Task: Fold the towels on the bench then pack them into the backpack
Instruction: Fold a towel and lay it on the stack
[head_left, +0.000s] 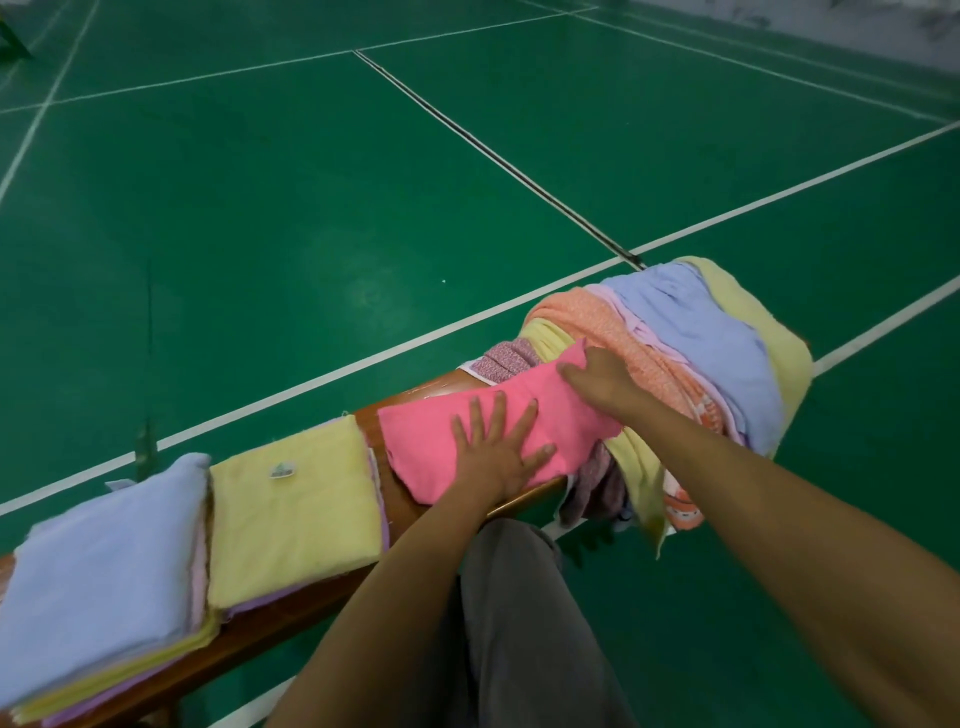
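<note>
We look down on a green court floor (311, 208) crossed by white lines, with a wooden counter (410, 415) running across the lower part of the view. At its right end sits a loose heap of unfolded towels (691, 353) — orange, lavender-blue, yellow — draped over the edge. At the left end lie two folded stacks side by side, one topped by a pale blue towel (104, 561), the next by a yellow towel (296, 499) with a small label. Between the stacks and the heap a pink towel (441, 421) lies on the counter. Our left hand (498, 447) presses flat on it, fingers spread and straight; our right hand (597, 379) rests on its far corner — fingers laid flat, grasping nothing.
</note>
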